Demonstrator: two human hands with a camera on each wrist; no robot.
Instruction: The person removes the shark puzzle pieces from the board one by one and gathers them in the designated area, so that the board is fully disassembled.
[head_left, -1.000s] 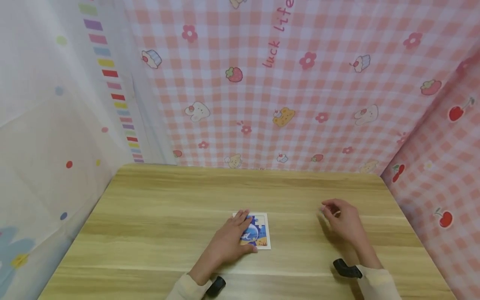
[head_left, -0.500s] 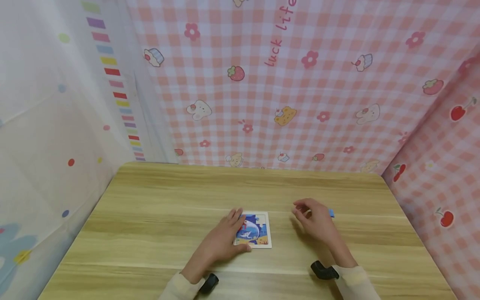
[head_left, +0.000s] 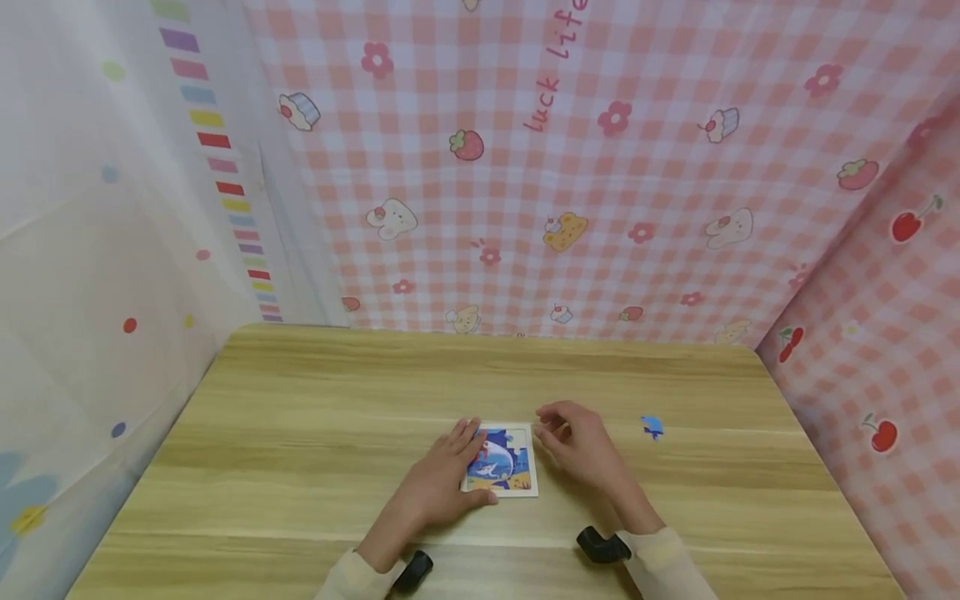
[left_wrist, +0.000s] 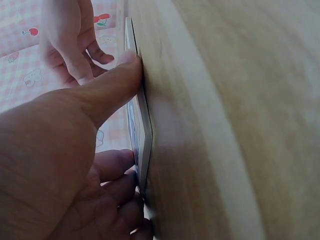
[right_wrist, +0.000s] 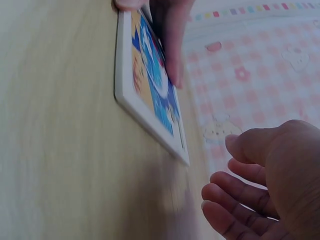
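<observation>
A small square picture puzzle (head_left: pixel 501 462) with a white frame (right_wrist: pixel 150 119) lies on the table, a pale gap at its upper right. My left hand (head_left: pixel 437 486) steadies it from the left, thumb at the near edge (left_wrist: pixel 117 85) and fingers along the left side, some over the picture. Just beyond the frame's right edge hovers my right hand (head_left: pixel 581 442), fingers loosely bent. No piece shows between thumb and fingers of this hand (right_wrist: pixel 270 185) in the right wrist view. A blue puzzle piece (head_left: pixel 652 427) rests farther right.
The wood-grain table (head_left: pixel 300 433) reaches back to a pink checked curtain (head_left: pixel 517 183). Pale spotted cloth (head_left: pixel 90 275) hangs on the left, cherry-print cloth (head_left: pixel 892 333) on the right.
My right hand has moved left from over the blue piece to beside the puzzle, uncovering that piece. My left hand has shifted slightly left, showing more of the picture.
</observation>
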